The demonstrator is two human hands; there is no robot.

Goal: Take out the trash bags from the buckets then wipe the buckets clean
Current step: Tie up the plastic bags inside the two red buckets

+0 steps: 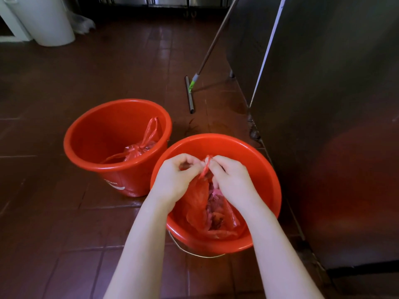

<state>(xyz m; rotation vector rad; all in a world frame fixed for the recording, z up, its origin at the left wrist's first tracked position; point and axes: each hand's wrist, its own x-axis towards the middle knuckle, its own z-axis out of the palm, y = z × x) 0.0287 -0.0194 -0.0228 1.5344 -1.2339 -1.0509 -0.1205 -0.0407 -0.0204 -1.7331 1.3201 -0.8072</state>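
Both hands pinch the near bag's handles (206,167). In the head view, the only one there is, the left hand (172,178) and right hand (232,180) meet knuckle to knuckle over the near bucket (274,190). Their fingers are curled round the twisted red strips. It looks as if they are knotting the handles or gathering them for a lift, but I cannot tell which.

The near bag (212,214) hangs slack below the hands. Its body lies inside the bucket against the wall nearest the person, with dark scraps showing through the thin plastic. It has not left the bucket.

The far bucket (90,126) stands just beside the near one, to the left and further away, on the brown tiled floor (54,212). The far bag (138,149) sits at its bottom, already knotted, with one loop standing up against the wall.

A squeegee (190,93) lies on the floor beyond the buckets, its pole slanting up toward a steel cabinet (323,104) on the right. A white bin (49,20) stands at the upper left.

I judge the task to be at an early stage. One bag is tied but not lifted, and the other is in hand. Both bags have to come out before either bucket can be wiped. No cloth is in sight.
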